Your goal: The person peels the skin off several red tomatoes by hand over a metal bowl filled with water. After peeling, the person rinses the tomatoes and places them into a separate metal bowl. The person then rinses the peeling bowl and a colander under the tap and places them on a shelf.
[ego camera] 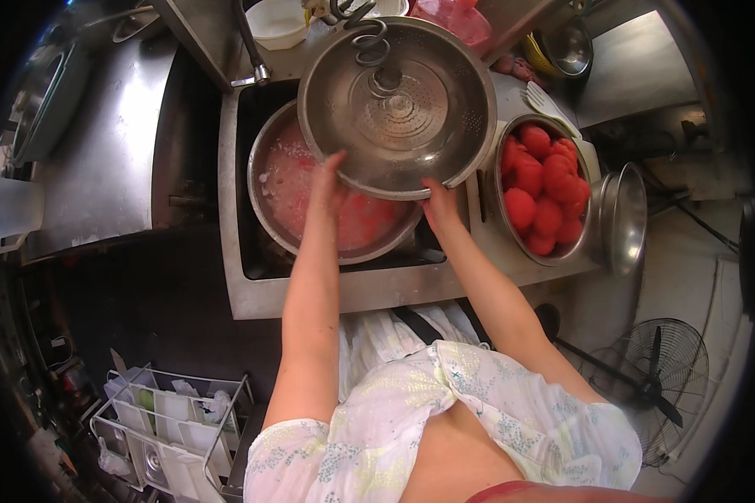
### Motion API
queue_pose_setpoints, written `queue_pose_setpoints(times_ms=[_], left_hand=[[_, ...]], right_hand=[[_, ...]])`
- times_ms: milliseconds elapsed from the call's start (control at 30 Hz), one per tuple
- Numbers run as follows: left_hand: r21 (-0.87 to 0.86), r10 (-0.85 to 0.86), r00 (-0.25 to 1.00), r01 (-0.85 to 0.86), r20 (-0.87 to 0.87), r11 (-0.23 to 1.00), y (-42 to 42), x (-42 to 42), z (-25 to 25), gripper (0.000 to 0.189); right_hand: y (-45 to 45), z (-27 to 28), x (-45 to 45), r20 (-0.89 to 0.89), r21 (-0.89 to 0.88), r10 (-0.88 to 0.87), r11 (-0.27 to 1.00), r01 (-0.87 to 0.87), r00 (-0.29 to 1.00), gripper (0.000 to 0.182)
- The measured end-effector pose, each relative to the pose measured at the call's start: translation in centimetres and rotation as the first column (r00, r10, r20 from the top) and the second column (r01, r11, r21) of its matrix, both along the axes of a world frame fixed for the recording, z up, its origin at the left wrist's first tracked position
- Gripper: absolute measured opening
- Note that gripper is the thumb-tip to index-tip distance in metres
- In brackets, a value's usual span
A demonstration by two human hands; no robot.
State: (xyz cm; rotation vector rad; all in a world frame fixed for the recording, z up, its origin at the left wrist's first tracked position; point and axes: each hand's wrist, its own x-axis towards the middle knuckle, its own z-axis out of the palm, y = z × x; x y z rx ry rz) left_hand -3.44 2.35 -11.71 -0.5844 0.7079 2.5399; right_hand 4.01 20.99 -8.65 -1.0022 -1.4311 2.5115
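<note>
A wide stainless steel colander (pixel 409 148), perforated and with nothing in its bowl, is tilted over the sink (pixel 251 289). My left hand (pixel 330 188) grips its near left rim, thumb on top. At the near right rim my right hand (pixel 439 202) holds it too, fingertips over the edge. Partly hidden below the colander, a large metal basin (pixel 255 207) stands in the sink. Reddish, foamy water (pixel 289 182) fills that basin, with blurred red pieces under the surface. To the right of the sink sits a metal bowl (pixel 498 182) heaped with what look like peeled tomatoes (pixel 546 188).
A coiled spring hose (pixel 372 47) hangs over the colander. The faucet (pixel 260 75) is at the back left corner. Stacked metal bowls (pixel 629 220) and a white slotted utensil (pixel 550 107) lie on the right. A floor fan (pixel 654 390) stands behind right, a wire rack (pixel 170 427) at lower left.
</note>
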Motion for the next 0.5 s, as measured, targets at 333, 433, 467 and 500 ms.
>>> queue_pose_setpoints(times_ms=[333, 433, 467, 500], left_hand=[[-0.852, 0.046, 0.980, -0.189, -0.191, 0.489, -2.3, -2.7, -1.5, 0.042], [-0.544, -0.642, 0.661, -0.727, -0.389, -0.419, -1.6, -2.5, 2.0, 0.055], [-0.568, -0.736, 0.626, -0.714, -0.257, -0.409, -1.1, -2.1, 1.8, 0.056], [-0.593, -0.813, 0.570, -0.698, -0.121, -0.401, -0.3, -1.3, 1.4, 0.057]], right_hand=[[1.0, -0.8, 0.4, 0.063, 0.484, 0.151, 0.860, -0.162, 0.987, 0.033], [1.0, -0.8, 0.9, 0.197, 0.338, 0.122, 0.923, -0.184, 0.973, 0.030], [0.3, 0.6, 1.0, 0.207, 0.250, 0.122, 0.953, -0.173, 0.971, 0.029], [-0.3, 1.7, 1.2, 0.219, 0.163, 0.119, 0.974, -0.157, 0.968, 0.028]])
